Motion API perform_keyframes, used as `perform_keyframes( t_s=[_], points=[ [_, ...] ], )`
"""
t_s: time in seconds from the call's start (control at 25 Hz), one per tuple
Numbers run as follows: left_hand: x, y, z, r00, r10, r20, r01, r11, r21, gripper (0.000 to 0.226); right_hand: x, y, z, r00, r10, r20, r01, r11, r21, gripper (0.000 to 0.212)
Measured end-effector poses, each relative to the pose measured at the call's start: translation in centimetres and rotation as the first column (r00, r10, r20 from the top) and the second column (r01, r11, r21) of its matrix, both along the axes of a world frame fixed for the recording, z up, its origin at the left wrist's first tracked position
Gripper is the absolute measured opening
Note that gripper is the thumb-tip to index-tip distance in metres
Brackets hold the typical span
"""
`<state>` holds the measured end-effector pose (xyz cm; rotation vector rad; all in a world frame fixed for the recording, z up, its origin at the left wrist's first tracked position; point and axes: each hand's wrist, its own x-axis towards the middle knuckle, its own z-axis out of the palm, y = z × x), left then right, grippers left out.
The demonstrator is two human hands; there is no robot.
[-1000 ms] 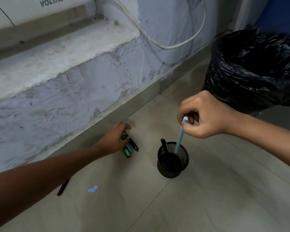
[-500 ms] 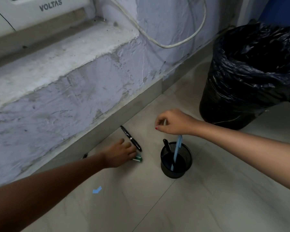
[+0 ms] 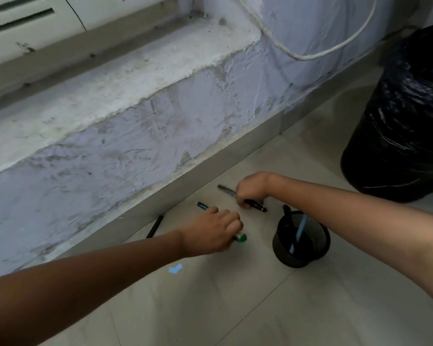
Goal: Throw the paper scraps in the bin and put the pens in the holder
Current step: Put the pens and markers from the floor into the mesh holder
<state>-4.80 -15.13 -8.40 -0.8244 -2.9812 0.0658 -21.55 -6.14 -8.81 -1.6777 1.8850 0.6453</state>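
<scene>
While two pens — a black one and a light-blue pen (image 3: 299, 232) — are already stood in the mesh holder (image 3: 301, 239), more is left. A black pen (image 3: 254, 204) is gripped on the floor by the closed right hand (image 3: 251, 189); a green-capped marker (image 3: 240, 237) is clasped by the left hand (image 3: 210, 233). Another dark pen (image 3: 156, 224) by the skirting and a blue paper scrap (image 3: 175, 268) remain, with the bin (image 3: 398, 136) standing well apart.

Your right hand (image 3: 251, 188) closes on a black pen (image 3: 254, 204) on the floor (image 3: 235, 308). Your left hand (image 3: 210, 236) grips a green-capped pen (image 3: 240, 237). The mesh holder (image 3: 301, 240) stands just beside them, holding a light blue pen (image 3: 299, 233); a blue scrap (image 3: 175, 268) lies nearby.
</scene>
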Motion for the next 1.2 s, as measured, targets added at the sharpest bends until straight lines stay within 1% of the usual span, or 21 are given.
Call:
perform_keyframes(
  t_s=[0.04,0.08,0.16,0.2,0.24,0.28,0.36,0.44,0.48,0.52,0.6,0.68,0.72,0.76,0.88,0.96,1.0,1.08,1.12,1.16,1.2],
  points=[
    [0.2,0.5,1.5,0.998,0.067,0.019,-0.069,0.981,0.181,0.013,-0.4,0.7,0.6,1.0,0.003,0.028,-0.001,0.998,-0.056,0.011],
    [0.4,1.2,3.3,0.987,0.147,0.072,-0.163,0.906,0.391,0.014,-1.0,1.5,1.3,0.998,0.009,0.059,-0.002,0.992,-0.129,0.018],
    [0.7,3.2,6.7,0.944,0.22,0.244,-0.329,0.647,0.688,0.013,-1.8,3.5,3.9,0.991,-0.07,0.118,0.108,0.927,-0.36,0.021],
    [0.7,4.2,7.9,0.94,0.224,0.259,-0.341,0.556,0.758,0.01,-1.9,5.0,5.5,0.97,-0.169,0.175,0.235,0.832,-0.502,0.019],
    [0.6,5.2,8.8,0.945,0.216,0.245,-0.323,0.5,0.803,0.011,-1.9,6.5,7.1,0.931,-0.248,0.267,0.363,0.694,-0.621,0.018],
    [0.5,6.2,9.3,0.953,0.202,0.227,-0.298,0.473,0.829,0.015,-1.4,8.3,9.0,0.89,-0.293,0.35,0.457,0.551,-0.698,0.016],
    [0.1,7.6,9.4,0.962,0.177,0.208,-0.268,0.471,0.841,0.016,0.0,12.0,11.2,0.771,-0.311,0.555,0.636,0.333,-0.696,0.012],
    [-0.5,8.2,8.3,0.964,0.167,0.209,-0.266,0.533,0.803,0.013,2.1,15.0,12.3,0.632,-0.303,0.714,0.775,0.247,-0.581,0.009],
    [-0.7,8.4,7.4,0.962,0.163,0.219,-0.273,0.576,0.77,0.012,2.9,16.1,12.1,0.607,-0.311,0.731,0.794,0.253,-0.552,0.009],
    [-0.9,8.5,6.5,0.961,0.149,0.234,-0.275,0.628,0.728,0.013,3.7,17.1,11.6,0.616,-0.344,0.708,0.787,0.291,-0.544,0.008],
    [-1.2,8.4,4.9,0.96,0.101,0.26,-0.248,0.736,0.63,0.019,4.7,18.5,10.1,0.682,-0.41,0.606,0.73,0.436,-0.526,0.006],
    [-1.5,7.5,3.9,0.954,0.074,0.29,-0.229,0.804,0.549,0.027,5.0,18.8,8.7,0.702,-0.455,0.547,0.707,0.533,-0.464,0.016],
    [-1.7,6.8,3.8,0.945,0.09,0.314,-0.251,0.815,0.522,0.032,4.9,18.5,8.2,0.713,-0.468,0.522,0.698,0.544,-0.466,0.021],
    [-1.9,6.0,3.8,0.933,0.121,0.34,-0.289,0.814,0.504,0.037,4.9,18.0,8.2,0.73,-0.47,0.496,0.683,0.516,-0.516,0.024],
    [-1.9,1.6,3.6,0.879,0.286,0.382,-0.436,0.807,0.399,0.045,6.0,14.2,9.1,0.804,-0.345,0.484,0.589,0.353,-0.727,0.019],
    [-1.0,-2.3,2.8,0.8,0.462,0.383,-0.559,0.806,0.195,0.042,7.9,10.4,9.4,0.878,-0.203,0.434,0.478,0.39,-0.787,0.011],
    [-0.4,-4.0,2.4,0.721,0.592,0.36,-0.638,0.77,0.012,0.04,9.0,8.4,9.2,0.896,-0.174,0.408,0.441,0.447,-0.778,0.011],
    [1.6,-6.6,1.9,0.502,0.824,0.263,-0.743,0.566,-0.358,0.039,10.5,4.3,7.8,0.91,-0.278,0.308,0.414,0.66,-0.627,0.018],
    [2.7,-7.1,1.7,0.4,0.885,0.241,-0.757,0.466,-0.458,0.038,11.0,2.3,6.6,0.903,-0.36,0.233,0.429,0.747,-0.508,0.023],
    [4.0,-7.6,1.1,0.312,0.916,0.252,-0.761,0.4,-0.512,0.039,11.3,0.4,5.0,0.893,-0.427,0.14,0.445,0.801,-0.401,0.029],
    [5.4,-7.8,0.2,0.237,0.924,0.3,-0.766,0.368,-0.527,0.039,11.2,-1.3,3.1,0.881,-0.472,0.04,0.46,0.832,-0.31,0.034]
  ],
)
